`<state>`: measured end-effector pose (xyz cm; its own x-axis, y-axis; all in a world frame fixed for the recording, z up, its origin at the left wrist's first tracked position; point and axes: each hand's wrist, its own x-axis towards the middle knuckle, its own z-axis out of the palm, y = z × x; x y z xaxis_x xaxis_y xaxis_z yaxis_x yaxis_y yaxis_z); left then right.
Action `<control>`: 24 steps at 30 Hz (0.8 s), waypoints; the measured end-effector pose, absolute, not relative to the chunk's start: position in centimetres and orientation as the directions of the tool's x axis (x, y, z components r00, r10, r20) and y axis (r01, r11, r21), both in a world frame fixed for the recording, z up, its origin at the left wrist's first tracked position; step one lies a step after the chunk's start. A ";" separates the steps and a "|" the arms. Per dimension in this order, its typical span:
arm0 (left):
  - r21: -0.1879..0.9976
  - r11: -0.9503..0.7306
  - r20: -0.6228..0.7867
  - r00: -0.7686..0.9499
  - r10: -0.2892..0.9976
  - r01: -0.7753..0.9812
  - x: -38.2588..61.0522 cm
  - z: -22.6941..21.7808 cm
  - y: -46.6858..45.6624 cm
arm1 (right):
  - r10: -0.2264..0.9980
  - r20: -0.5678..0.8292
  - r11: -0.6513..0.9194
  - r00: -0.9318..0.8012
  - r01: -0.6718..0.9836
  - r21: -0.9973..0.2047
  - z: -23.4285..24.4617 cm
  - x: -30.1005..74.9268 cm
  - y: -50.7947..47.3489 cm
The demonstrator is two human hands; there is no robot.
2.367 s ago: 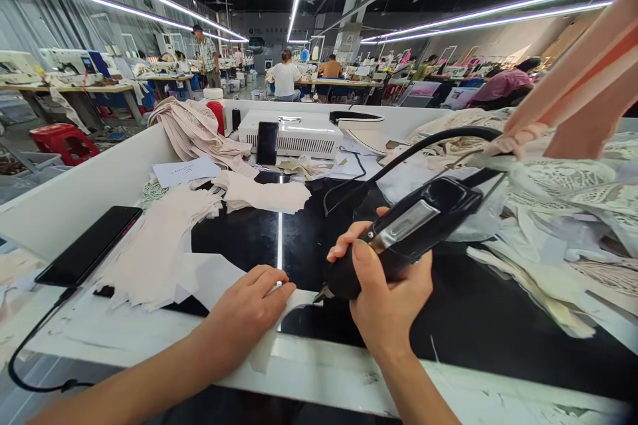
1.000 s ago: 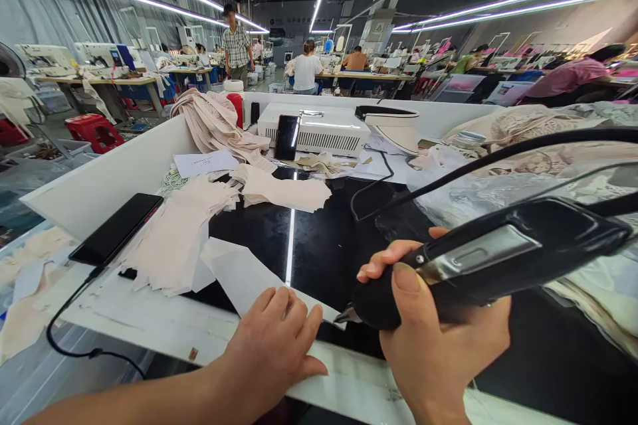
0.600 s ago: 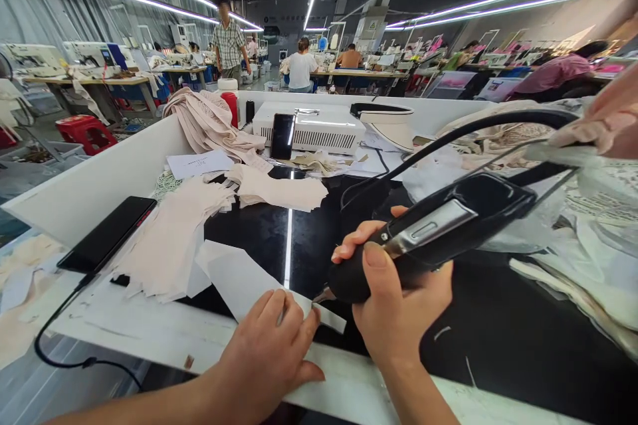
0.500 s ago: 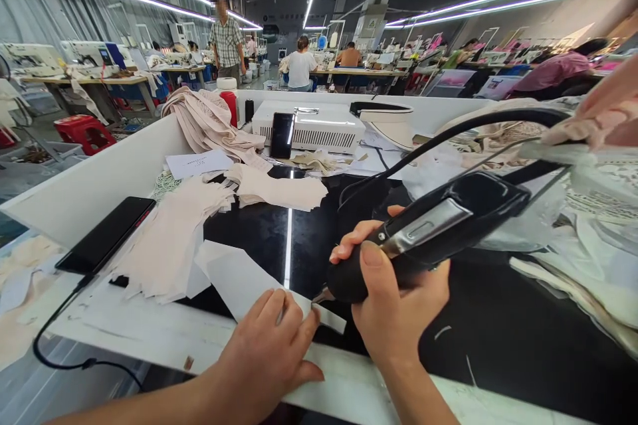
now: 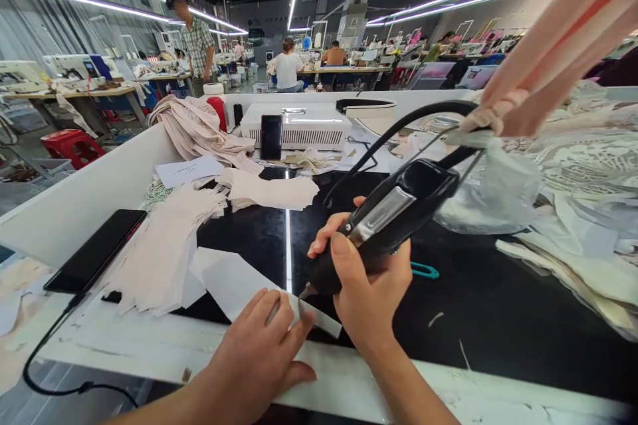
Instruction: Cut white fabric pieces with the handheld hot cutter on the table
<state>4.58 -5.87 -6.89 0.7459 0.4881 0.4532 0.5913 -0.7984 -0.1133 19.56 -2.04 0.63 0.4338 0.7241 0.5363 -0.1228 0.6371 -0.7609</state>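
Observation:
My right hand (image 5: 366, 285) is wrapped around a black corded hand tool (image 5: 393, 196) with a metal lever along its side. Its thin pointed tip (image 5: 308, 291) reaches down to a white sheet (image 5: 234, 279) on the black tabletop, close to my left fingertips. My left hand (image 5: 264, 339) lies on the sheet's near edge, fingers bent and pressing, thumb stretched apart. A small grey patch shows between two of its fingers; I cannot make out what it is. Pale cloth (image 5: 503, 109) is tied to the tool's upper end and runs up to the right.
Cut beige pieces (image 5: 159, 246) lie left, beside a black power bank or phone (image 5: 97, 249). A phone (image 5: 271, 137) leans against a white vented box (image 5: 299, 126) at the back. Plastic-wrapped lace fabric (image 5: 573, 153) fills the right. A teal loop (image 5: 423, 270) lies behind my right hand.
The view has shifted slightly. The tool stands steeper, and its tip is a little farther left along the sheet. The teal loop has come into sight. A person in the background has turned.

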 end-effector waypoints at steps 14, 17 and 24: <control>0.164 -0.848 0.377 0.762 0.526 0.504 2.1 -4.3 -4.8 | 0.701 0.550 0.644 0.454 -0.071 -0.762 0.9 19.0 -2.6; 0.230 -0.830 0.356 0.750 0.558 0.508 2.1 -4.2 -4.8 | 0.692 0.553 0.649 0.464 -0.066 -0.758 0.9 18.8 -2.8; 0.198 -0.816 0.331 0.747 0.577 0.543 2.1 -4.5 -4.9 | 0.692 0.555 0.652 0.461 -0.071 -0.755 1.1 18.8 -3.0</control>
<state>2.05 -4.92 -4.50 0.7470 0.5767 0.3307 0.5426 -0.8163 0.1980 18.84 -3.03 1.10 0.4611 0.6924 0.5550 -0.0711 0.6523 -0.7547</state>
